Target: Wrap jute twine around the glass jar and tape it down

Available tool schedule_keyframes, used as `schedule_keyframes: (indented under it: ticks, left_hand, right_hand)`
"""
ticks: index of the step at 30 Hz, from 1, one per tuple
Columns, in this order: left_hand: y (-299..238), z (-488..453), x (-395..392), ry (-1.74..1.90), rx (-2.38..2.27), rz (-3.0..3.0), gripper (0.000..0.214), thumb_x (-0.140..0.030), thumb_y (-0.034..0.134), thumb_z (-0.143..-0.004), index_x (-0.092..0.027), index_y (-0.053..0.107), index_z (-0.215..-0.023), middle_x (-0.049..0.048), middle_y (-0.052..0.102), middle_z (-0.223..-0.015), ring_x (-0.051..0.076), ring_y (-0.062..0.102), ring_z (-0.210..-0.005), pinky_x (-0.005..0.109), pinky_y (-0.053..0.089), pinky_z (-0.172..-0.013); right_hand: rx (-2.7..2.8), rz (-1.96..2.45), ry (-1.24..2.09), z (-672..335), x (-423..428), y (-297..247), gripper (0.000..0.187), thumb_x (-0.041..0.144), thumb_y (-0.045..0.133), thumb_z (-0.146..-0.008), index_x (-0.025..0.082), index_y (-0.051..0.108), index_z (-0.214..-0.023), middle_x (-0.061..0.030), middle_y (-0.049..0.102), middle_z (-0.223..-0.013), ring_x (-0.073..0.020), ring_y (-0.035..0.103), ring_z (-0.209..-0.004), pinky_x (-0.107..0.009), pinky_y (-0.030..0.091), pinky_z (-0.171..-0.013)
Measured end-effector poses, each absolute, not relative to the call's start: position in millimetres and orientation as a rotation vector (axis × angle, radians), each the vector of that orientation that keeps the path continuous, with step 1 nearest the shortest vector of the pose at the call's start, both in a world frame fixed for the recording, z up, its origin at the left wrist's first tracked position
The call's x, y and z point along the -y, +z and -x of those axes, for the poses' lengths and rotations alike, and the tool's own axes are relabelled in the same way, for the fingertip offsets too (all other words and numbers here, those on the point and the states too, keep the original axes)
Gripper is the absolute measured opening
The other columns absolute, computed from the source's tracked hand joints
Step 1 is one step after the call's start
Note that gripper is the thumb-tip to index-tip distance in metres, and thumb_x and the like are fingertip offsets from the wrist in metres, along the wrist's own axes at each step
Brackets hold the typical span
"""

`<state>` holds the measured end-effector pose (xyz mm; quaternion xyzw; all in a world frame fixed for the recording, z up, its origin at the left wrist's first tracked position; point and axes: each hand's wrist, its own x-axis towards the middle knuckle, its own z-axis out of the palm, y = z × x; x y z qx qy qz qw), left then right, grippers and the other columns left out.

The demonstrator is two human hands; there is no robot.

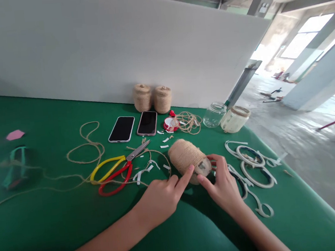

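A glass jar wrapped in jute twine (185, 155) lies tilted on its side above the green table. Its right end is bare glass with a pale strip on it. My right hand (224, 185) grips that bare end between thumb and fingers. My left hand (162, 197) presses its outstretched index finger against the edge of the winding, while its other fingers are curled. A loose strand of twine (116, 181) runs from the left across the table to my left hand; the curled fingers hide where it passes.
Scissors with yellow and red handles (124, 167) lie left of the jar. Two phones (122, 129), two twine-wrapped jars (142, 98), a clear jar (214, 115) and a pale-coated jar (235, 119) stand farther back. Tape rolls (258, 174) lie right, near the table edge.
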<state>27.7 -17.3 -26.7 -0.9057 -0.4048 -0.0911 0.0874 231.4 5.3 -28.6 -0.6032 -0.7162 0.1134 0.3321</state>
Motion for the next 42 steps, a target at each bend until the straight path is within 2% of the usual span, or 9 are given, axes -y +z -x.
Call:
schedule_keyframes:
  ticks: [3,6,13,21,25,27,30,34,42]
  left_hand:
    - [-28,-28,17,-0.272,1.222,2.696,0.072,-0.002,0.029,-0.08,-0.013,-0.004,-0.143,0.0014,0.056,-0.074,0.013,0.05,-0.048,0.023,0.039,-0.041]
    - [-28,-28,17,-0.279,1.218,2.696,0.071,-0.003,0.028,-0.081,-0.013,-0.003,-0.143,0.0013,0.055,-0.073,0.013,0.05,-0.048,0.024,0.039,-0.041]
    - [-28,-29,18,-0.27,1.2,2.687,0.073,-0.002,0.029,-0.079,-0.012,-0.003,-0.143,0.0017,0.056,-0.074,0.013,0.049,-0.047,0.024,0.039,-0.041]
    - [-27,-29,18,-0.227,1.182,2.698,0.079,0.001,0.029,-0.072,-0.011,-0.004,-0.143,0.0012,0.056,-0.074,0.015,0.049,-0.045,0.026,0.039,-0.037]
    - [-26,-29,17,-0.237,1.19,2.684,0.078,0.0,0.029,-0.074,-0.011,-0.006,-0.143,0.0012,0.056,-0.074,0.014,0.05,-0.045,0.025,0.039,-0.038]
    - [-27,-28,17,-0.235,1.191,2.679,0.077,0.0,0.029,-0.075,-0.011,-0.006,-0.143,0.0011,0.056,-0.073,0.014,0.049,-0.045,0.025,0.039,-0.038]
    - [-28,-28,18,-0.232,1.195,2.669,0.075,0.0,0.028,-0.076,-0.011,-0.005,-0.143,0.0009,0.056,-0.073,0.015,0.049,-0.045,0.026,0.04,-0.038]
    - [-27,-29,19,-0.236,1.196,2.682,0.073,-0.001,0.028,-0.077,-0.01,-0.004,-0.143,0.0008,0.055,-0.072,0.015,0.049,-0.045,0.027,0.041,-0.038]
    - [-27,-28,17,-0.181,1.178,2.705,0.077,0.001,0.028,-0.073,-0.01,-0.004,-0.143,0.0017,0.057,-0.074,0.015,0.049,-0.044,0.027,0.041,-0.037]
  right_hand:
    - [1.965,1.51,0.019,-230,-3,-28,0.075,0.057,0.067,-0.06,0.021,0.033,-0.117,-0.0131,0.041,-0.116,-0.0312,0.051,-0.103,-0.044,0.051,-0.072]
    - [2.043,1.43,0.0,-228,-1,-29,0.072,0.048,0.068,-0.063,0.022,0.031,-0.12,-0.0131,0.038,-0.119,-0.0297,0.05,-0.105,-0.043,0.052,-0.073]
    - [1.861,1.458,0.276,-227,-3,-31,0.061,0.044,0.068,-0.066,0.024,0.036,-0.114,-0.009,0.041,-0.113,-0.0255,0.048,-0.104,-0.042,0.051,-0.081]
    - [1.608,1.517,0.687,-230,-11,-30,0.05,0.048,0.063,-0.07,0.023,0.038,-0.104,-0.0083,0.048,-0.108,-0.0213,0.056,-0.088,-0.035,0.055,-0.064]
    - [1.806,1.638,0.436,-232,-8,-30,0.052,0.054,0.056,-0.074,0.023,0.036,-0.11,-0.0095,0.049,-0.109,-0.0261,0.056,-0.092,-0.044,0.051,-0.071]
    - [1.895,1.617,0.216,-233,-6,-31,0.064,0.058,0.058,-0.07,0.021,0.033,-0.116,-0.012,0.045,-0.113,-0.0304,0.051,-0.102,-0.049,0.048,-0.078]
    - [1.989,1.471,0.05,-232,-3,-31,0.076,0.055,0.066,-0.064,0.02,0.03,-0.121,-0.0144,0.038,-0.119,-0.0319,0.043,-0.112,-0.048,0.045,-0.086]
    - [2.001,1.422,0.114,-229,-1,-30,0.064,0.044,0.066,-0.069,0.022,0.033,-0.118,-0.0116,0.037,-0.118,-0.0265,0.046,-0.108,-0.043,0.048,-0.085]
    - [1.691,1.535,0.482,-234,-12,-33,0.053,0.049,0.063,-0.07,0.024,0.037,-0.109,-0.0081,0.044,-0.11,-0.0232,0.049,-0.1,-0.036,0.054,-0.071]
